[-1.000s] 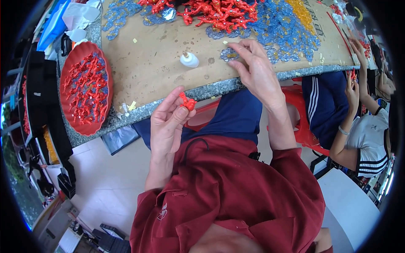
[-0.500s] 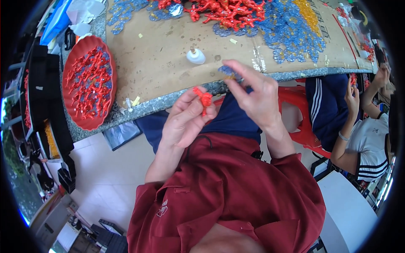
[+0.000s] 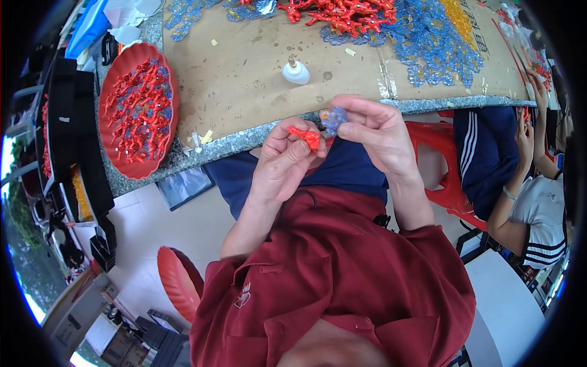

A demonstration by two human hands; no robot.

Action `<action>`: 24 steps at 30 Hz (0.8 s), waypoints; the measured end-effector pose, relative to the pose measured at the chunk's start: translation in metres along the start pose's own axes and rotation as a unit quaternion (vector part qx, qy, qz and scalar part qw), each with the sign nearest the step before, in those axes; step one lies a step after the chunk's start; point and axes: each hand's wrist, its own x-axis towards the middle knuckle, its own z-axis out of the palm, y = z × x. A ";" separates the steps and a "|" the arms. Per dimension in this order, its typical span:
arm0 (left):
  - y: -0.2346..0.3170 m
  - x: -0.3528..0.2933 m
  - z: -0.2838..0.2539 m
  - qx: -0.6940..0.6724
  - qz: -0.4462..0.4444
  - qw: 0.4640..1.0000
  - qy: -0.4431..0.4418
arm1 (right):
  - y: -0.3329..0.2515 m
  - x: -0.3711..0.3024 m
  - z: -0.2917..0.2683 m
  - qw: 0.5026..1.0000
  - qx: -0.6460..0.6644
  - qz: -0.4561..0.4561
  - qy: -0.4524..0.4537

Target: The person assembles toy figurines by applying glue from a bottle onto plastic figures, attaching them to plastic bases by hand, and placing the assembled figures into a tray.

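Between the thumb and fingers of my left hand (image 3: 282,164) is a small red plastic figurine (image 3: 310,139). My right hand (image 3: 382,136) pinches a translucent blue-purple plastic piece (image 3: 334,120) with a bit of yellow on it. The two parts are held close, side by side, just off the table edge; whether they touch I cannot tell. Beyond my hands a small white squeeze bottle (image 3: 296,72) with a brownish tip stands on the cardboard (image 3: 244,92). To the left lies a red scalloped tray (image 3: 172,104) filled with red figurines on blue and yellow pieces.
Heaps of red figurines (image 3: 358,15), blue translucent pieces (image 3: 431,52) and yellow pieces (image 3: 460,24) cover the far table. At right a person (image 3: 538,208) in a white shirt works at the same table. Another red scalloped tray (image 3: 178,281) shows at lower left, beside a red stool (image 3: 446,189).
My right hand has turned and brought the blue piece nearer the figurine in my left hand. The view has shifted slightly, and a second red tray has appeared at lower left.
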 end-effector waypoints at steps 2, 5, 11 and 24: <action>-0.002 0.001 -0.004 0.122 0.094 0.988 0.007 | 0.009 -0.003 -0.005 0.999 0.035 -0.008 -0.006; -0.001 -0.001 -0.001 0.202 0.145 0.968 0.038 | 0.018 -0.010 -0.004 0.993 0.121 -0.015 -0.010; -0.004 0.000 0.002 0.257 0.196 0.946 0.019 | 0.030 -0.014 0.000 0.980 0.198 0.020 -0.021; -0.005 -0.002 -0.001 0.277 0.209 0.937 0.040 | 0.030 -0.017 0.010 0.994 0.110 -0.021 -0.001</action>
